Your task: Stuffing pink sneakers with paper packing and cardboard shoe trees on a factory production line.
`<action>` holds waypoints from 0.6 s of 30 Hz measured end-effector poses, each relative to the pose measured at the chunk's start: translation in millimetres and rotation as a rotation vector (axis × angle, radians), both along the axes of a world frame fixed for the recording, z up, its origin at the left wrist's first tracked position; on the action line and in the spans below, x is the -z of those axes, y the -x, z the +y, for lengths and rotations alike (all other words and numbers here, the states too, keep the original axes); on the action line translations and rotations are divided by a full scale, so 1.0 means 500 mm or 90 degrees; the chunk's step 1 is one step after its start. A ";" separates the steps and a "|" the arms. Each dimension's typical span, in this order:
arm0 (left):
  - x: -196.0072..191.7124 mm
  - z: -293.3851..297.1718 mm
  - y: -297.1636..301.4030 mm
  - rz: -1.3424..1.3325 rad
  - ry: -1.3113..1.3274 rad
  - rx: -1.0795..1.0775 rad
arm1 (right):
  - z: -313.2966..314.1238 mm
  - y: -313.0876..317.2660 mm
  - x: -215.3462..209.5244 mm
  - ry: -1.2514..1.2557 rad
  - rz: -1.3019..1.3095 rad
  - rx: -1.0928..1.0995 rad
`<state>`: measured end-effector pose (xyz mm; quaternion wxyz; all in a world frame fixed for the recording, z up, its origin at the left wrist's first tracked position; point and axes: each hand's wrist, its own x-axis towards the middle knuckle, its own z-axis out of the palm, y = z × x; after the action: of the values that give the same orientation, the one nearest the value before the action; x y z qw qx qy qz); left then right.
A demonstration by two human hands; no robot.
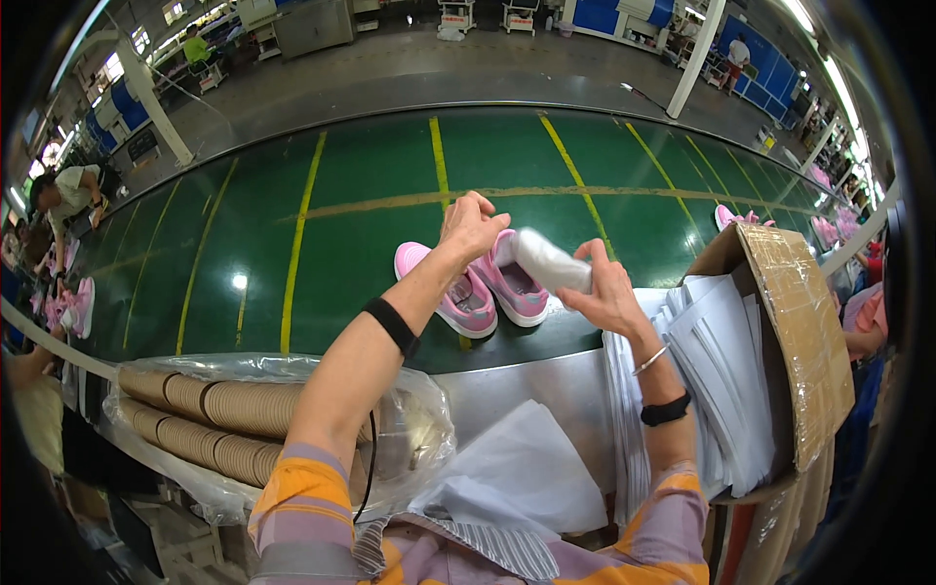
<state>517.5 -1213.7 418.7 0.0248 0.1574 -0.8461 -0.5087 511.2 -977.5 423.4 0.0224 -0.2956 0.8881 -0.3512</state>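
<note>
A pair of pink and grey sneakers stands on the green conveyor belt, their heels toward me. My left hand is closed, its fingers curled at the upper front of the right sneaker; the fingertips are partly hidden. Partly under my left forearm is the left sneaker. My right hand holds an elongated wad of white paper between thumb and fingers. The wad's far end is at the right sneaker's opening, slightly blurred.
An open cardboard box holds stacked white paper sheets at right. More white sheets lie before me on the metal table. Ribbed brown rolls in clear plastic lie at left. A co-worker handles pink shoes farther left.
</note>
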 end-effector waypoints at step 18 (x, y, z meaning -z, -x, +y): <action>0.154 0.037 0.031 0.089 0.384 0.204 | -0.152 0.171 0.269 -0.255 0.199 -0.081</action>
<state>501.9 -1195.4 341.5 0.0476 -0.0271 -0.9686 -0.2425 425.9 -1053.6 288.8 -0.0354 -0.3911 0.9123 -0.1164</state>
